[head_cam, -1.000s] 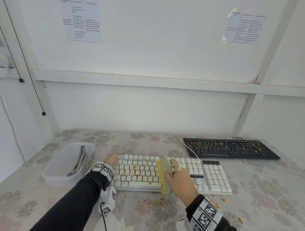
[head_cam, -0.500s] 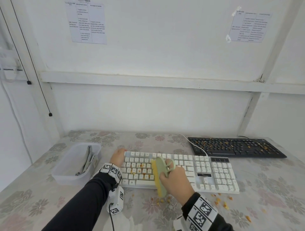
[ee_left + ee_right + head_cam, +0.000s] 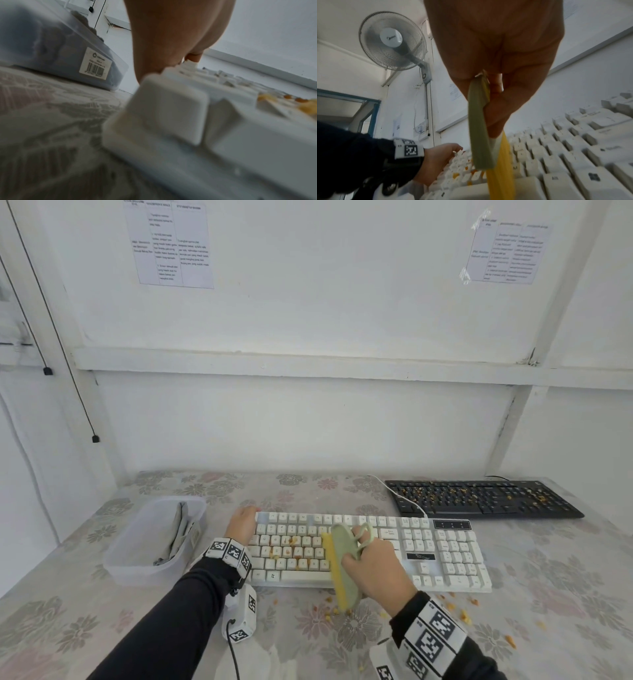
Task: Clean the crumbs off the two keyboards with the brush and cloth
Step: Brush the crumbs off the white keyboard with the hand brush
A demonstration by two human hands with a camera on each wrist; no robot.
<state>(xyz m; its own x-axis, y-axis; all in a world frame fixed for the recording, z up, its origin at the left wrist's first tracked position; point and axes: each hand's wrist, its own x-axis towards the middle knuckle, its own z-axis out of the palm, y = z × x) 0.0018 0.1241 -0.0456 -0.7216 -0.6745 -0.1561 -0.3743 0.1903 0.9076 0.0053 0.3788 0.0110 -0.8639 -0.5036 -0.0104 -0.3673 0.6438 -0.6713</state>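
Head view: right hand around brush, upright over white keyboard.

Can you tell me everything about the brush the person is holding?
The brush has a pale green plastic-looking back with a loop handle and yellow bristles. The right hand grips it, fingers through the loop. It stands on its edge across the front half of the white keyboard, bristles facing left toward the orange crumbs, its near end past the keyboard's front edge.

White panelled wall with taped sheets, a wall fan, perhaps a doorway.
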